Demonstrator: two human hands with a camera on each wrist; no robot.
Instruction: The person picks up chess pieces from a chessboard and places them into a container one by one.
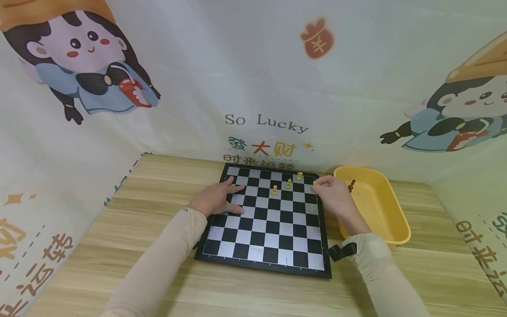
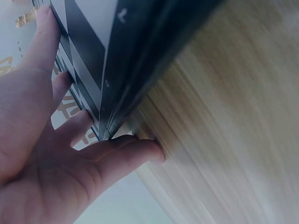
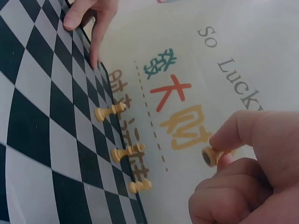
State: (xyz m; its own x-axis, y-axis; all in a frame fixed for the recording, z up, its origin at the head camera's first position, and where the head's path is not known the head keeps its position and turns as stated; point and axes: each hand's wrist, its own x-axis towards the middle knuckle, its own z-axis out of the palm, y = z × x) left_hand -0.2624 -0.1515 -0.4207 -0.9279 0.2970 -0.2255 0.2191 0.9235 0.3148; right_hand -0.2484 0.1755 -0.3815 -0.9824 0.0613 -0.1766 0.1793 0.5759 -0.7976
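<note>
A black-and-white chessboard [image 1: 263,220] lies on the wooden table. Three pale yellow chess pieces stand near its far right part: one piece [image 1: 274,190], another [image 1: 289,183] and a third [image 1: 299,175]. My right hand [image 1: 336,198] pinches a yellow piece [image 3: 212,156] between thumb and forefinger, above the board's far right corner; its dark base shows in the right wrist view. My left hand [image 1: 215,198] rests at the board's left edge with fingers spread, some over the squares; in the left wrist view, other fingers of this hand [image 2: 60,135] lie along the board's edge.
A yellow bin [image 1: 380,211] stands right of the board, beside my right forearm, with dark brown pieces [image 1: 351,185] at its far left side. A printed cloth [image 1: 190,88] hangs behind the table [image 1: 166,185].
</note>
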